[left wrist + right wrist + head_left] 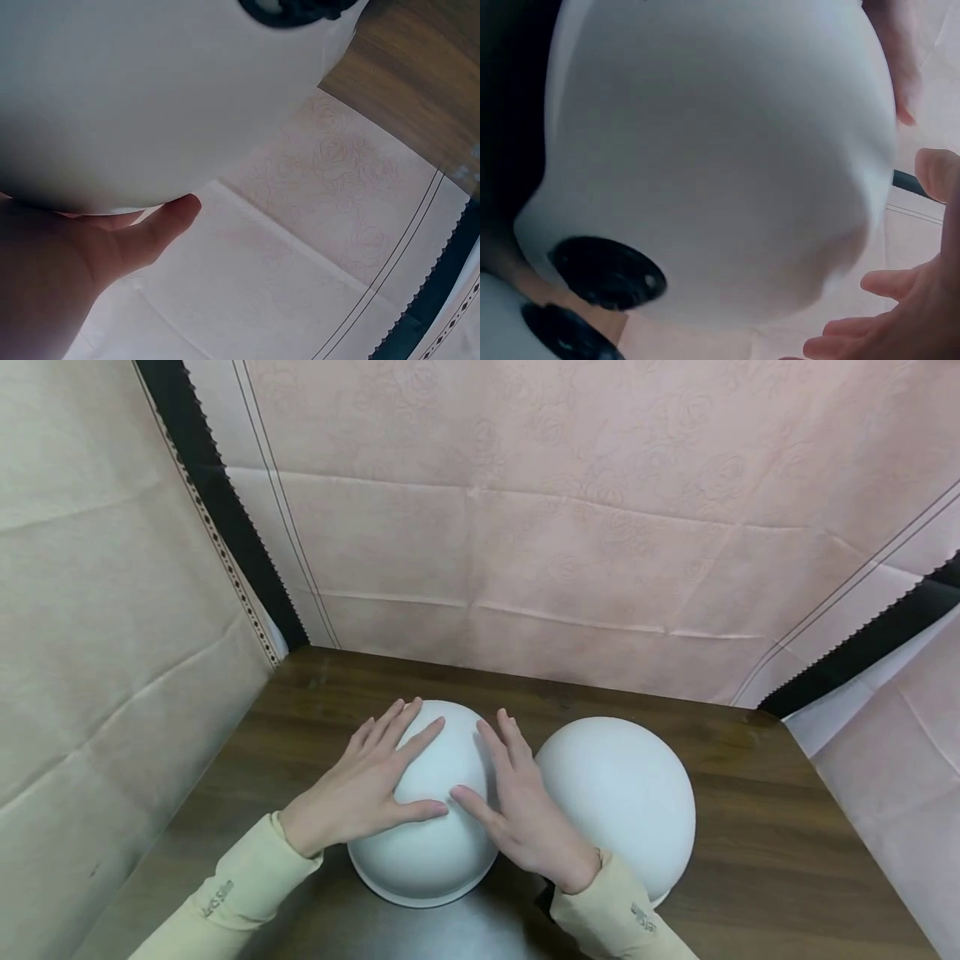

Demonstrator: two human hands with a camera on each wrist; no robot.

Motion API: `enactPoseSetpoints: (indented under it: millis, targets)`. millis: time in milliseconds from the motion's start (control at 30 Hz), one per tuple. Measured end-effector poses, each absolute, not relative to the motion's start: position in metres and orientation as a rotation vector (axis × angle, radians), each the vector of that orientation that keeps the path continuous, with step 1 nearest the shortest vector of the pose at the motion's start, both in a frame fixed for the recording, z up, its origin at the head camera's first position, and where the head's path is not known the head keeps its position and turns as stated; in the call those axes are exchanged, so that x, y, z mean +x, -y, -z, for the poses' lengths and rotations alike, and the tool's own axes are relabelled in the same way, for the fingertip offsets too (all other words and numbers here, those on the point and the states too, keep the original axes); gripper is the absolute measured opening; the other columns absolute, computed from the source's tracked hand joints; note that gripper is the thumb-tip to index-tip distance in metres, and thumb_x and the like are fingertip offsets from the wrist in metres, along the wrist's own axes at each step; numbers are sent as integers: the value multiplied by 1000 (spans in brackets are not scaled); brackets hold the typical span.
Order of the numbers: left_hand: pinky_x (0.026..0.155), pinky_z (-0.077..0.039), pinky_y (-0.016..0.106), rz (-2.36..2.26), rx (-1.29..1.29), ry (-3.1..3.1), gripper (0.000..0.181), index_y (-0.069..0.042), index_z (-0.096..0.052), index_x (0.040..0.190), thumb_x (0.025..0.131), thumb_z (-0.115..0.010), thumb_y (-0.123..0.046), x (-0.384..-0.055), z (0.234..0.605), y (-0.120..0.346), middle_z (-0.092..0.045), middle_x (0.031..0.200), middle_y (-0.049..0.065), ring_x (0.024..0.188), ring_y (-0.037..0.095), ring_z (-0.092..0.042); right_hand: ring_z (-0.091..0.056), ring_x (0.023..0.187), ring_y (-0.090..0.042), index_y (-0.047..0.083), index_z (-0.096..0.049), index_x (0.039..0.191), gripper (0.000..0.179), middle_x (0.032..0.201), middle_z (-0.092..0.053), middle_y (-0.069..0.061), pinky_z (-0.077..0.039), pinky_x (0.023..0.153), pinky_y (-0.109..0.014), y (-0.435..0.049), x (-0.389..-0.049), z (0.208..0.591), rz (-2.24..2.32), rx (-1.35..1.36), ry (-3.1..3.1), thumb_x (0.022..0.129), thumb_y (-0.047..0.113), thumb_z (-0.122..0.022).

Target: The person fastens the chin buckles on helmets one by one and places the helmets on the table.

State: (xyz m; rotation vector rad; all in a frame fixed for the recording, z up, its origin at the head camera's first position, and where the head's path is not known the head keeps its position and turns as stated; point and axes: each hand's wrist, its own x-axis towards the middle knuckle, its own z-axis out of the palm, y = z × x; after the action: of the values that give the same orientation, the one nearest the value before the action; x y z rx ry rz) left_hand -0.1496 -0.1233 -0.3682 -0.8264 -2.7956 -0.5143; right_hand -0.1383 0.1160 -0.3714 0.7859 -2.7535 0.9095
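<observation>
A smooth white dome (452, 764), helmet-like with a rim at its base, sits on the wooden table between both hands. My left hand (358, 793) rests on its left side with fingers spread and nearly straight. Beside its right side is my right hand (522, 810), fingers extended; a gap shows between those fingers and the dome in the right wrist view. A black oval part (607, 272) is on the dome's lower side. Just right of my right hand stands a second white dome (618, 793), partly behind the right sleeve; it too bears a black part (566, 334).
The dark wooden table (780, 843) is bounded by a pale, creased, rose-patterned cloth (540, 552) at the back and further cloth (82, 677) on the left. Black strips (232, 518) run down the corners.
</observation>
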Motion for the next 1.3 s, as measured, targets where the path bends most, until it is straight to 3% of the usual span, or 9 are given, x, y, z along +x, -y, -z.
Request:
enactPoseSetpoints:
  millis: [133,367,633,800,1033,1300]
  targets:
    - [106,-18,68,516,-837,2797,90,-33,-23,155,82,-46,-79,-150,369,123,-10,162,11,147,33,-6,-1,148,-29,26,-14,157,80,162,2,-5,-25,107,-62,-114,-140,377,-910,782,2772,93,64,-46]
    - [106,-16,69,560,-821,2802,90,-31,-25,155,82,-48,-78,-149,368,123,-11,161,12,147,33,-6,0,147,-28,33,-11,156,81,162,4,-2,-24,105,-66,-112,-143,383,-1006,734,2839,91,68,-45]
    - [105,-14,71,559,-809,2819,106,-29,-21,156,71,-52,-85,-147,368,120,-5,163,6,148,31,-2,-2,147,-25,32,-2,156,92,161,6,1,-24,108,-61,-110,-146,387,-1225,635,2890,88,71,-49]
    - [105,-14,71,558,-813,2813,108,-28,-22,156,71,-55,-85,-147,368,119,-7,162,6,148,31,-2,0,147,-20,31,-2,156,96,161,2,3,-25,108,-59,-109,-148,387,-1288,600,2876,85,71,-53]
    - [105,-17,70,498,-793,2808,107,-26,-24,155,71,-52,-86,-147,366,115,-11,161,9,147,34,-6,-16,144,-25,41,-7,154,95,160,-3,4,-34,103,-58,-108,-150,388,-1308,543,2862,80,74,-57]
    - [106,-16,69,510,-752,2827,110,-27,-22,156,69,-54,-86,-144,365,112,-6,162,10,147,34,-3,-26,139,-27,21,4,156,114,160,-6,-7,-32,105,-54,-107,-148,391,-1466,386,2914,78,70,-64]
